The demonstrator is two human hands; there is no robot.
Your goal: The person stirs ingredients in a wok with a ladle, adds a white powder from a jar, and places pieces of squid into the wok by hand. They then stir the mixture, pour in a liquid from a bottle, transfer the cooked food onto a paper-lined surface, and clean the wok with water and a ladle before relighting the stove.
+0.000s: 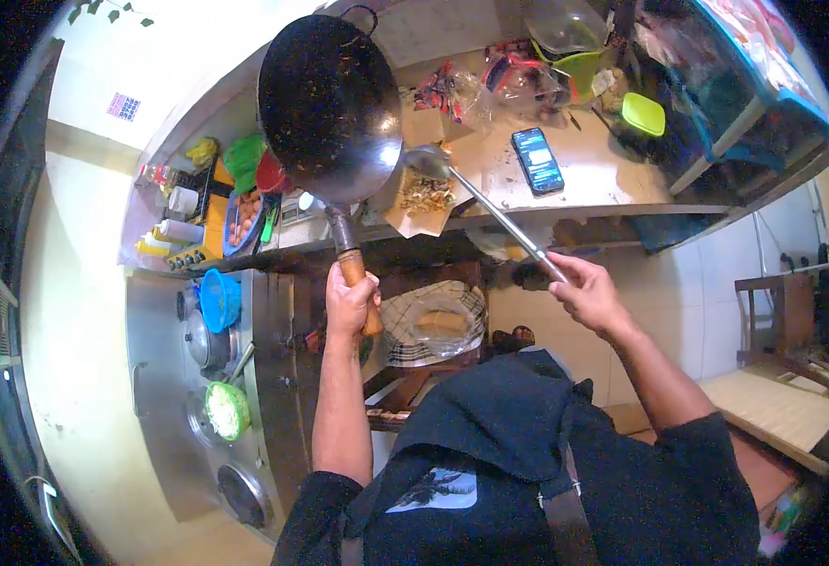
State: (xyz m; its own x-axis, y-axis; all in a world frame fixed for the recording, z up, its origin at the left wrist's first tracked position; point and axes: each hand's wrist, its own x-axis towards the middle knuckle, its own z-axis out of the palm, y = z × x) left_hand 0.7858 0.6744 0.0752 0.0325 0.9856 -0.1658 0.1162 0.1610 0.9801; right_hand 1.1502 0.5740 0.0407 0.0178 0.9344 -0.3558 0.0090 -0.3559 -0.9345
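Counter ran across the upper part of the frame. Wok was up at upper centre-left, over the counter's front edge: round, blackened, dark inside facing the camera, tan flecks and scuffs across it, bright glossy glare at lower right. Looked tilted, not level. Small loop handle at its top; long dark metal neck below, ending in a worn orange-brown wooden grip. Metal ladle, long silvery handle, slanted through frame centre, dull grey head beside the wok's lower right. Brown paper sheet lay under that head; contact couldn't be told. Left hand, centre-left, was closed round the wooden grip. Right hand, right of centre, pinched the ladle's end, fingers curled. Phone, screen lit, lay upper right of centre. Yellowish-brown bits sat heaped on the sheet, kind unclear.
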